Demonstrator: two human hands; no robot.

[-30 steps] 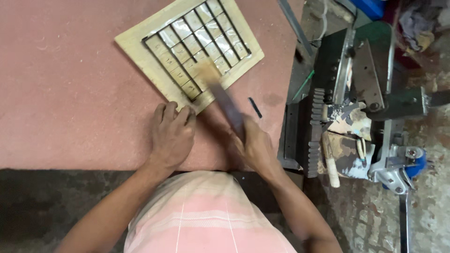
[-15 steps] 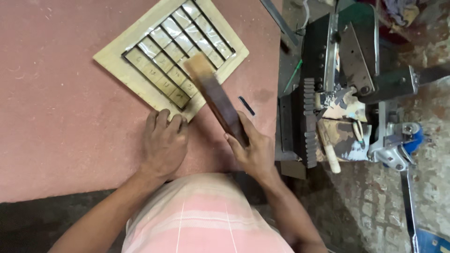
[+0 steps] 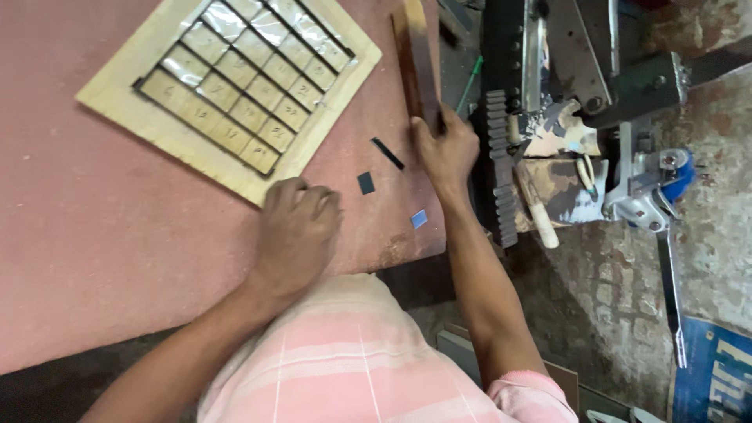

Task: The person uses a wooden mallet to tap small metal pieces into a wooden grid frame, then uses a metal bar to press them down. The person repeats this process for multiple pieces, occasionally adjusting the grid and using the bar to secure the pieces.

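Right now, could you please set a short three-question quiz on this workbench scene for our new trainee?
1. True or false: the right hand grips the long dark wooden bar near the right edge of the reddish table.
2. The left hand rests closest to which thing? A) the toothed black machine B) a corner of the pale wooden frame with its grid of small blocks C) the blue-capped part
3. What colour is the small square chip lying between the two forearms?

Key: 1 true; 2 B; 3 light blue.
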